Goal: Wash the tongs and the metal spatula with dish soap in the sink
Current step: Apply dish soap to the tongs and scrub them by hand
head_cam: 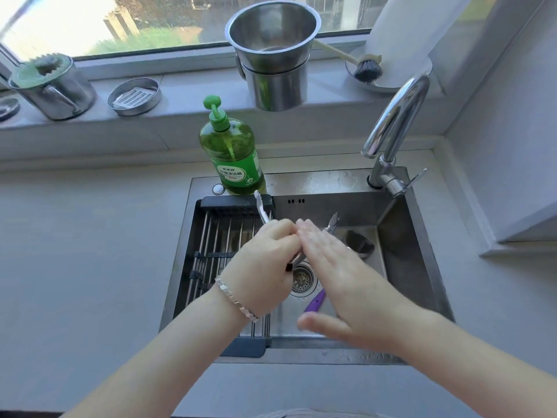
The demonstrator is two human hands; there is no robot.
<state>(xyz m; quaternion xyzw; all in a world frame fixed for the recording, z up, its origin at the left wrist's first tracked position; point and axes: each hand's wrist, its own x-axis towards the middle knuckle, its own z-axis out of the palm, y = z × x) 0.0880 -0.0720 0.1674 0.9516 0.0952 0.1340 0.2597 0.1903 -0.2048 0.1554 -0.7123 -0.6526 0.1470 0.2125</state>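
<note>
My left hand (pixel 265 260) grips the metal tongs (pixel 261 208) over the sink (pixel 401 260). One scalloped tip points up toward the soap bottle and the other tip sticks out to the right near the back wall. My right hand (pixel 334 273) lies flat with fingers straight, pressed along the right arm of the tongs. Below my right hand a purple handle (pixel 315 300) lies on the sink floor beside the drain (pixel 302 278); the rest of that utensil is hidden. A green pump bottle of dish soap (pixel 233 152) stands on the sink's back rim.
A roll-up drying rack (pixel 220 236) covers the sink's left part. The chrome faucet (pixel 394 128) rises at the back right, no water running. A dark rounded object (pixel 358 244) rests in the sink. Stacked steel pots (pixel 274 52), a dish brush (pixel 366 67) and steel cups sit on the windowsill.
</note>
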